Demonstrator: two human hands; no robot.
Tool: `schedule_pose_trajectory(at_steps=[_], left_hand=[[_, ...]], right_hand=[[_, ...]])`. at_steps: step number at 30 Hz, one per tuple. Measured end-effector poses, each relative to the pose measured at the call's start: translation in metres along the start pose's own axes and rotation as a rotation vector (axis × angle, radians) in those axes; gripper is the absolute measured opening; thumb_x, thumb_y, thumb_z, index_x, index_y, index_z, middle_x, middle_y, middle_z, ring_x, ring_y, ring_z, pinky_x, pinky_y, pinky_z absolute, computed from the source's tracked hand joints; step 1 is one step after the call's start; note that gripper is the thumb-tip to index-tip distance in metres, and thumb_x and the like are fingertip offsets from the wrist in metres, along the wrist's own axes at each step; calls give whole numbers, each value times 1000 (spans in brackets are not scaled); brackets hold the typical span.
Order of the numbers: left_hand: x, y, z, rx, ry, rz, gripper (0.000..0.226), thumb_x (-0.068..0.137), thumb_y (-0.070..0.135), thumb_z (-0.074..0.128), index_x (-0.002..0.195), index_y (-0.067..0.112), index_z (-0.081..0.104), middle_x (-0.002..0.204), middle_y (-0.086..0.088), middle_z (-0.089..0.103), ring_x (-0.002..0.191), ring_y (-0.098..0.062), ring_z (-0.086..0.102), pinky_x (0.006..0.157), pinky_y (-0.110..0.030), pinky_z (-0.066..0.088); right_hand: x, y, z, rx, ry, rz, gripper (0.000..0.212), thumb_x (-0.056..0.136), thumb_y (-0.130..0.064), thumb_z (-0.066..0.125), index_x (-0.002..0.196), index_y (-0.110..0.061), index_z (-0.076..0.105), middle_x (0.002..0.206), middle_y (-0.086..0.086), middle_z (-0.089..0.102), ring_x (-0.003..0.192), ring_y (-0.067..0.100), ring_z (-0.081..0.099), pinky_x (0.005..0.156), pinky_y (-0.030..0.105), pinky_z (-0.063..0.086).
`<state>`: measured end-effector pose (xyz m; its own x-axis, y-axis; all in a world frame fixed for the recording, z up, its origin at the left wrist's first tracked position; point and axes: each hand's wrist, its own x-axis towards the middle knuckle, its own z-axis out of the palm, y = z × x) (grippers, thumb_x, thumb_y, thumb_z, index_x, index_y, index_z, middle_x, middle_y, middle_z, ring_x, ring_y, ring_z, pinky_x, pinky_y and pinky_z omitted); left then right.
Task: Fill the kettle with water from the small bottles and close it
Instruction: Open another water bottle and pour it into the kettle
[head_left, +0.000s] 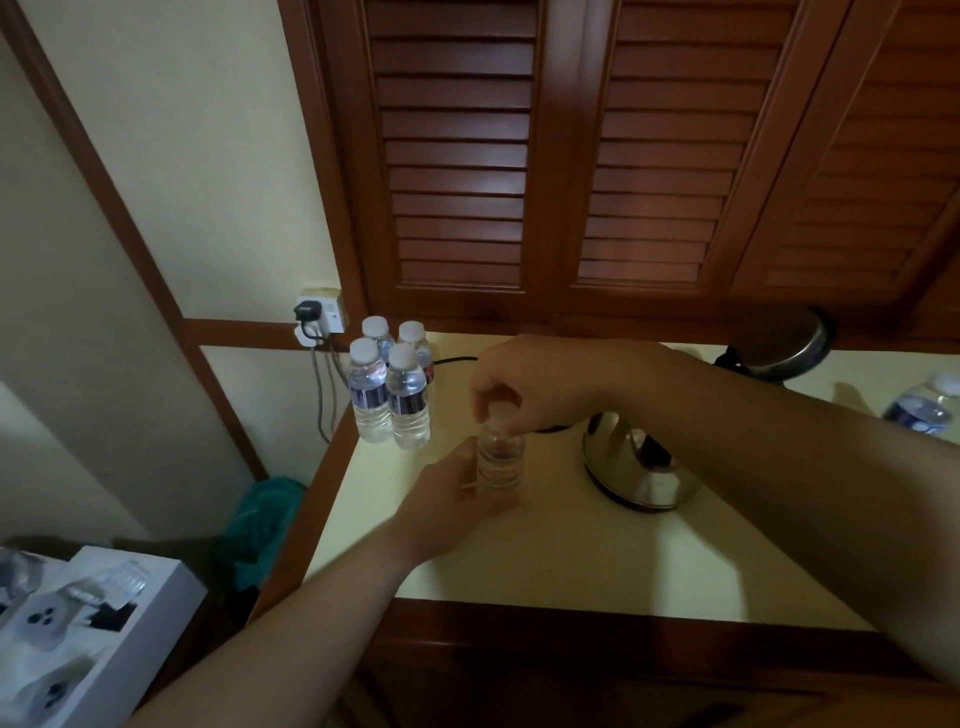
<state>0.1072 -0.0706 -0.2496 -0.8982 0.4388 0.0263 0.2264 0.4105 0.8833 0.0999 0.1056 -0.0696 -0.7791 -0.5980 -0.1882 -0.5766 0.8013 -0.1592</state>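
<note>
A: Status. Left hand (457, 499) wraps the body of a small bottle (500, 460) standing on the cream tabletop (545, 561), near-centre. Right hand (524, 384) sits on top, fingers curled round the cap (501, 410).

B: Bottle full?

A: Can't tell the level; clear ribbed plastic, no label showing. If full, light but thin-walled, so it'll give under a squeeze.

B: So hold low and loose?

A: Hold mid-body on the ribs, firm enough to stop it spinning, no harder. Once the cap breaks free, a hard squeeze likely pushes water out the neck.

B: Kettle?

A: Steel kettle (641, 467) just right of the bottle, partly behind the right forearm. I can't read the lid state. Polished, probably slick; take it by the handle, not the shell.

B: Spares?

A: Four capped bottles (389, 387) clustered at the far-left corner by the wall socket (322, 314). One more lying at the far right edge (922, 405).
</note>
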Motion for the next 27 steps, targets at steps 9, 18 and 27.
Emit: schedule_pose_trajectory(at_steps=[9,18,27], left_hand=[[-1,-4,1,-25,17,3,51,80,31,87,123,40,62,112,14,75,104,-3,71,98,-43,57],[-5,-4,3,-27,36,3,58,74,49,83,125,51,56,114,16,74,107,-8,71,98,-50,56],[-6,-6,5,-23,72,41,56,75,48,84,125,44,59,113,16,74,106,-6,71,97,-49,56]], right_hand=[[5,-4,-2,-74,-8,105,29,96,-40,68,93,-12,72,80,-3,64,70,17,58,64,35,48],[-30,1,1,196,309,146,25,92,-30,74,117,-28,72,97,-14,61,88,5,62,72,23,52],[-76,11,146,208,196,448,25,97,-39,66,113,-19,69,109,-1,64,98,18,63,83,37,54]])
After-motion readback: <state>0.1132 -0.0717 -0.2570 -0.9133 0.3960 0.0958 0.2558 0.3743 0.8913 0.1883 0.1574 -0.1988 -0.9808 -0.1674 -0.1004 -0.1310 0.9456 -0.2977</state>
